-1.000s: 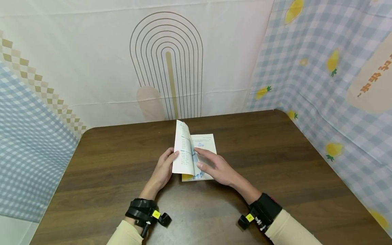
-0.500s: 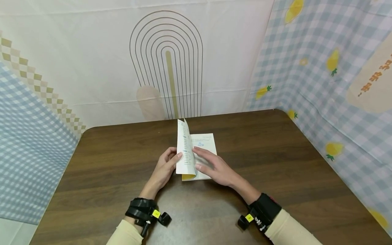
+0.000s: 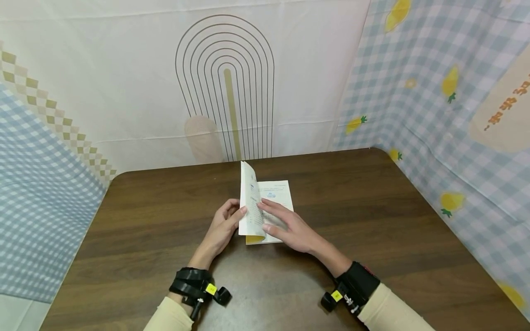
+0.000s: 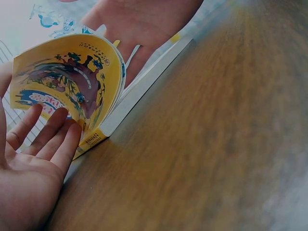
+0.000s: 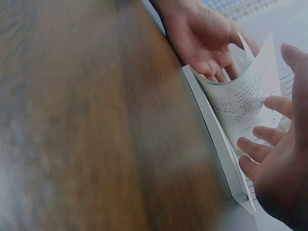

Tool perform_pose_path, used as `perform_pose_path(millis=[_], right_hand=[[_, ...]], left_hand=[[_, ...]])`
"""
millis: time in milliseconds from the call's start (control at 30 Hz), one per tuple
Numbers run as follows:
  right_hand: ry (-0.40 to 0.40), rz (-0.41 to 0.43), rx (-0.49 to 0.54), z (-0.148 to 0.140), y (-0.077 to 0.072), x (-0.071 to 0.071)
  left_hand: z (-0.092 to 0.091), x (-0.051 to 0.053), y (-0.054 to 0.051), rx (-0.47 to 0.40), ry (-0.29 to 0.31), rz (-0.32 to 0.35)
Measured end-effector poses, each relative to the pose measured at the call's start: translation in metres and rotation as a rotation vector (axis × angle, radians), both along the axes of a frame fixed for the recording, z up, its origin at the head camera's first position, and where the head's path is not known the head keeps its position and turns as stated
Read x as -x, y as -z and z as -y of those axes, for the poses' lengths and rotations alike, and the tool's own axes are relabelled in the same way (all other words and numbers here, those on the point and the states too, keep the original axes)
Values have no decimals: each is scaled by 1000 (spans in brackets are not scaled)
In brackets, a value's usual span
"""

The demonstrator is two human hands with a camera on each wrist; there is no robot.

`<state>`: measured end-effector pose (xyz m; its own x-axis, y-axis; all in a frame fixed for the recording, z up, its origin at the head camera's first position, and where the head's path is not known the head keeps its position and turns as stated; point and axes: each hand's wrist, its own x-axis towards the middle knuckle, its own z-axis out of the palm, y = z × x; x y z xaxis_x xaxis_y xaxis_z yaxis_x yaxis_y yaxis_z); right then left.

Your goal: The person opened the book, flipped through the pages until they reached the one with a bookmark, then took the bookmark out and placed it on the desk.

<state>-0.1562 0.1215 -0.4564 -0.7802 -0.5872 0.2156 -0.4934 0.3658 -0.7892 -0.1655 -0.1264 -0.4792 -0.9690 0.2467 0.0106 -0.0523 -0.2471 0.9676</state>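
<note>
A paperback book [image 3: 276, 192] lies open on the table, its left part raised and curving upward. My left hand [image 3: 219, 230] grips this raised part at its outer edge, thumb on the page side and fingers behind the cover. In the left wrist view the bent yellow cover [image 4: 96, 72] carries a colourful drawing, and the fingers lie against it. My right hand [image 3: 294, 230] reaches over the right-hand pages with fingers loosely extended. In the right wrist view its fingertips [image 5: 260, 130] are at the printed page [image 5: 236, 103]; firm contact is hard to tell.
The brown wooden table [image 3: 157, 202] surrounds the book. Behind it hangs a white cloth [image 3: 124, 92] with an arch pattern. Blue checked cloths [image 3: 414, 119] hang at the right and left sides. Black strapped cameras [image 3: 194, 287] sit on both wrists.
My left hand has moved slightly right, bringing the raised pages more upright. A different page face now shows on the raised part. The right hand has shifted a little to the left.
</note>
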Motion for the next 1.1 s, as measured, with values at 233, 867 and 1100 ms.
perform_pose_path(millis=[233,867,1100], right_hand=[[-8,-10,-4,1,1,0],[-12,-11,-22,0,1,1],[-22,-25,-22,1,2,1]], left_hand=[[-1,1,1,-26,-5,-12],[-1,0,2,-32,-1,-24],[0,0,2,-43,1,-23]])
